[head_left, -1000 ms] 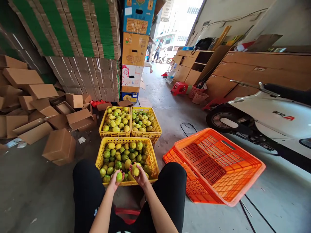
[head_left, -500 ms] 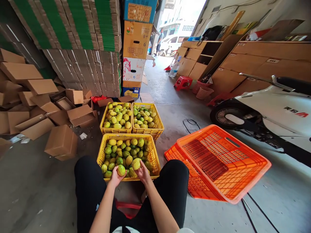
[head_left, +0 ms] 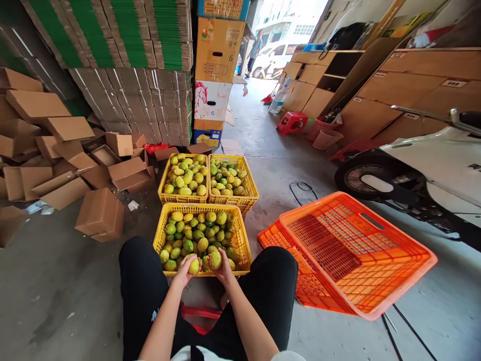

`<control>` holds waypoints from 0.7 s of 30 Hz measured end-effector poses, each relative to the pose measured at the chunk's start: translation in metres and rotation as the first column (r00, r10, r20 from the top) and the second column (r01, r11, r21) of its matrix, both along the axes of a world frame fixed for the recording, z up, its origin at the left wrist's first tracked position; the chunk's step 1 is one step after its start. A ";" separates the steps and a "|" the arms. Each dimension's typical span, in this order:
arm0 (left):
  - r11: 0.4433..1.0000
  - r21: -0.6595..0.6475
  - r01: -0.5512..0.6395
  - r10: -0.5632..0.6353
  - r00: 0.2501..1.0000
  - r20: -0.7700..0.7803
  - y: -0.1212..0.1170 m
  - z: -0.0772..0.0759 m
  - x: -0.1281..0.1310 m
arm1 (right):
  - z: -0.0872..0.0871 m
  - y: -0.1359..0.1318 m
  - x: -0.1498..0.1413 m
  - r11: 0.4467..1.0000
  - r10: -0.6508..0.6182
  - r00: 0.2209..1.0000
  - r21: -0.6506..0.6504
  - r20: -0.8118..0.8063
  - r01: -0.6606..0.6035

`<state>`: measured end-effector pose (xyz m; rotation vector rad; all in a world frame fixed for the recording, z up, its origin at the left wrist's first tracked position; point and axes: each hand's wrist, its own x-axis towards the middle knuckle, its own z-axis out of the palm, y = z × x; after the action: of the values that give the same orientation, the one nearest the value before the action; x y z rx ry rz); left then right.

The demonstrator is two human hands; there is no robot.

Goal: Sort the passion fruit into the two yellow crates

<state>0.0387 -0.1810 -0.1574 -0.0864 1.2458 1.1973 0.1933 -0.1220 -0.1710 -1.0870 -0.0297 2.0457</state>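
Observation:
I sit with my knees apart over a yellow crate full of green-yellow fruit. My left hand is closed round one fruit at the crate's near edge. My right hand grips another fruit just beside it. The two hands nearly touch above the crate's near rim. Two more yellow crates of the same fruit stand side by side behind the first.
Orange empty crates lie stacked and tilted at my right. A white scooter stands beyond them. Loose cardboard boxes litter the left floor, below stacked flat cartons. A red stool is under me. A person stands far off in the doorway.
Both hands stayed at the near edge of the crate and came closer together, each still holding its fruit. The view has shifted a little to the right and downward.

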 end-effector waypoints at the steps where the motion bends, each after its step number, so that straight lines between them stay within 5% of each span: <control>1: 0.999 -0.004 0.035 -0.035 0.999 -0.009 0.000 0.001 0.000 | 0.001 0.000 0.000 1.000 -0.004 1.000 -0.023 0.003 0.004; 4: 0.998 -0.033 0.044 -0.045 0.999 -0.018 0.002 0.002 0.000 | 0.004 0.000 -0.001 0.994 -0.037 0.999 -0.100 0.016 0.038; 11: 0.978 -0.133 -0.157 0.181 0.965 0.191 0.006 0.004 -0.005 | 0.001 -0.001 0.002 0.995 0.005 1.000 -0.102 -0.020 -0.007; 21: 0.994 -0.098 -0.055 0.064 0.994 0.086 0.003 -0.006 -0.003 | 0.002 0.001 -0.003 0.982 -0.107 0.993 -0.148 0.054 0.114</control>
<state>0.0358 -0.1781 -0.1639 -0.2464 1.2294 1.1726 0.1906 -0.1210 -0.1687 -1.2018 0.1619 1.9481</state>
